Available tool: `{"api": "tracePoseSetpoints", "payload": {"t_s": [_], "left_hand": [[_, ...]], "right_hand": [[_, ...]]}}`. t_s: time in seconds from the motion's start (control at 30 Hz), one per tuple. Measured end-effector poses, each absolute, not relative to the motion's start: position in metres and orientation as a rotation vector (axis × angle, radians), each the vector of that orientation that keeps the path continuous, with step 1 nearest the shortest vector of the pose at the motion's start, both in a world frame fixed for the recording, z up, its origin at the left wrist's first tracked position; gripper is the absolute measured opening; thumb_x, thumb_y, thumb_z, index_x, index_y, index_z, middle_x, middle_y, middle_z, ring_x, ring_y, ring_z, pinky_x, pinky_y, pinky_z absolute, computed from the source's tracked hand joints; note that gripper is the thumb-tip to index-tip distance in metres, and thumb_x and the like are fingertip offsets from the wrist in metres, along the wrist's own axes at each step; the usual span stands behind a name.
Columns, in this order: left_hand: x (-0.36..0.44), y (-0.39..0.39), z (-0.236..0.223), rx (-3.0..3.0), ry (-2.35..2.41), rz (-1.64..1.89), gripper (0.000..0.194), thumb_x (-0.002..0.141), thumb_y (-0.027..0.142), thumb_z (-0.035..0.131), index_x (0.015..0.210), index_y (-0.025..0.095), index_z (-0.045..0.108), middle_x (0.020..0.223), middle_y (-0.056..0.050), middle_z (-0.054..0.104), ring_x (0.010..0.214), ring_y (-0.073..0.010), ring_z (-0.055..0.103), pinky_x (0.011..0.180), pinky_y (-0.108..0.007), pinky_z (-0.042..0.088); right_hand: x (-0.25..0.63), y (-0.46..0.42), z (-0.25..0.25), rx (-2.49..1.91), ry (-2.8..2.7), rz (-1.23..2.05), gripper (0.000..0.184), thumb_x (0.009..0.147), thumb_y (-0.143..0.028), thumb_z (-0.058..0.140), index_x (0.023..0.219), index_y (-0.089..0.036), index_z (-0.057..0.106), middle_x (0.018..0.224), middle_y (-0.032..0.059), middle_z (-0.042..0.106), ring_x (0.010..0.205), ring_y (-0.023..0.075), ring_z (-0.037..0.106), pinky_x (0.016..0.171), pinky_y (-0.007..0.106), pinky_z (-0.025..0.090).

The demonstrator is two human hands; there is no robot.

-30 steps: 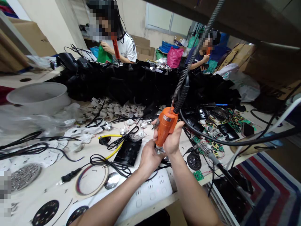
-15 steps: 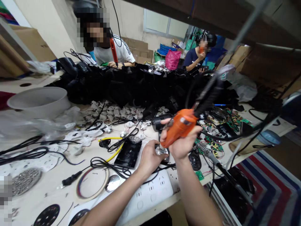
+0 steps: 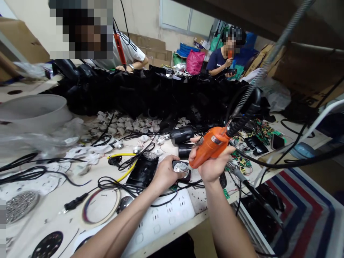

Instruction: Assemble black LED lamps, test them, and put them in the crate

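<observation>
My right hand [image 3: 215,166] is wrapped round an orange electric screwdriver [image 3: 210,146], which hangs by a spring and a black cable. Its lower end is just right of a small black housing [image 3: 176,165] with a white and metal part [image 3: 182,166] on it. My left hand [image 3: 167,172] grips that housing from the left, low over the table. Two black cylindrical pieces [image 3: 182,135] lie just beyond my hands. Left of my left hand is a flat black panel [image 3: 142,171], with black cords across its edge.
A white power strip [image 3: 177,211] lies along the near edge. On the left are a tape roll [image 3: 85,211], a dish of screws [image 3: 23,206] and a translucent tub [image 3: 32,111]. White parts [image 3: 129,125] and black housings form heaps behind. A soldering iron [image 3: 243,181] stands right. Two people sit opposite.
The screwdriver's lower end has moved right, off the white and metal part, showing more of it. My view has shifted slightly, and the person on the left appears further left.
</observation>
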State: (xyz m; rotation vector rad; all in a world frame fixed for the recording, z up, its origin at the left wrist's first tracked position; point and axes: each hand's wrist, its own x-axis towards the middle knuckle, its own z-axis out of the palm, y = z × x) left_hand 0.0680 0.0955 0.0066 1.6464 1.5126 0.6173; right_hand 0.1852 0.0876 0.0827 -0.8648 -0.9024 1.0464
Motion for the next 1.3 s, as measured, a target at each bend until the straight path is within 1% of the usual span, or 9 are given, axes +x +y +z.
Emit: {"api": "tracePoseSetpoints", "payload": {"t_s": [0.23,0.37,0.43,0.67,0.77,0.87,1.1,1.23,1.3], "left_hand": [[0.0680,0.0938,0.0084,1.628,1.508,0.623,0.050,0.057,0.024,0.078,0.104,0.018,0.063,0.094,-0.005,0.067,0.086,-0.0224,0.062,0.073,-0.029,0.045],[0.0678,0.0936,0.0079,1.628,1.510,0.636,0.050,0.057,0.023,0.079,0.104,0.018,0.063,0.097,-0.005,0.067,0.090,-0.0230,0.062,0.077,-0.030,0.045],[0.0678,0.0936,0.0072,1.626,1.508,0.641,0.049,0.057,0.023,0.079,0.103,0.018,0.063,0.095,-0.004,0.067,0.087,-0.0222,0.062,0.075,-0.029,0.045],[0.0671,0.0931,0.0053,1.618,1.499,0.661,0.047,0.057,0.024,0.080,0.101,0.019,0.063,0.092,-0.003,0.066,0.084,-0.0207,0.061,0.072,-0.028,0.045],[0.0669,0.0930,0.0046,1.605,1.509,0.665,0.047,0.057,0.023,0.080,0.100,0.019,0.063,0.088,-0.002,0.065,0.080,-0.0194,0.061,0.070,-0.028,0.045],[0.0671,0.0931,0.0048,1.590,1.508,0.666,0.048,0.056,0.023,0.081,0.100,0.019,0.063,0.087,-0.001,0.065,0.075,-0.0175,0.060,0.065,-0.026,0.045],[0.0671,0.0922,0.0073,1.578,1.500,0.664,0.047,0.057,0.023,0.080,0.100,0.018,0.063,0.087,-0.002,0.066,0.076,-0.0185,0.061,0.067,-0.027,0.045],[0.0668,0.0924,0.0075,1.591,1.494,0.669,0.047,0.056,0.022,0.081,0.100,0.019,0.063,0.093,-0.003,0.067,0.085,-0.0209,0.061,0.075,-0.030,0.045],[0.0671,0.0924,0.0074,1.592,1.495,0.664,0.048,0.055,0.023,0.081,0.100,0.019,0.063,0.094,-0.004,0.067,0.085,-0.0212,0.062,0.074,-0.030,0.046]], "right_hand": [[0.1848,0.0884,0.0787,-0.844,-0.858,1.085,0.086,0.065,-0.093,0.028,0.074,-0.017,0.068,0.044,0.0003,0.053,0.034,0.0128,0.046,0.031,0.024,0.035],[0.1833,0.0875,0.0792,-0.856,-0.872,1.072,0.086,0.065,-0.093,0.028,0.076,-0.017,0.067,0.045,0.0002,0.053,0.034,0.0125,0.046,0.032,0.024,0.035],[0.1825,0.0877,0.0793,-0.857,-0.891,1.062,0.086,0.066,-0.093,0.027,0.076,-0.017,0.066,0.045,-0.0002,0.053,0.034,0.0125,0.045,0.032,0.024,0.035],[0.1853,0.0901,0.0768,-0.862,-0.853,0.993,0.081,0.068,-0.092,0.026,0.073,-0.019,0.063,0.044,-0.0011,0.052,0.034,0.0130,0.047,0.034,0.025,0.040],[0.1890,0.0894,0.0760,-0.882,-0.798,0.986,0.082,0.069,-0.091,0.020,0.073,-0.021,0.063,0.045,-0.0011,0.051,0.034,0.0124,0.046,0.034,0.024,0.038],[0.1908,0.0879,0.0757,-0.907,-0.747,0.963,0.083,0.067,-0.093,0.019,0.073,-0.022,0.062,0.045,-0.0015,0.050,0.033,0.0121,0.044,0.032,0.023,0.035],[0.1891,0.0854,0.0768,-0.919,-0.675,0.966,0.083,0.064,-0.094,0.025,0.071,-0.021,0.063,0.045,-0.0009,0.050,0.036,0.0125,0.046,0.034,0.023,0.036],[0.1846,0.0862,0.0792,-0.928,-0.763,0.994,0.082,0.060,-0.095,0.029,0.068,-0.021,0.063,0.045,-0.0001,0.052,0.035,0.0133,0.045,0.033,0.025,0.036],[0.1826,0.0872,0.0802,-0.942,-0.839,1.019,0.081,0.060,-0.095,0.028,0.069,-0.023,0.063,0.045,0.0002,0.052,0.034,0.0144,0.046,0.033,0.027,0.036]]}}
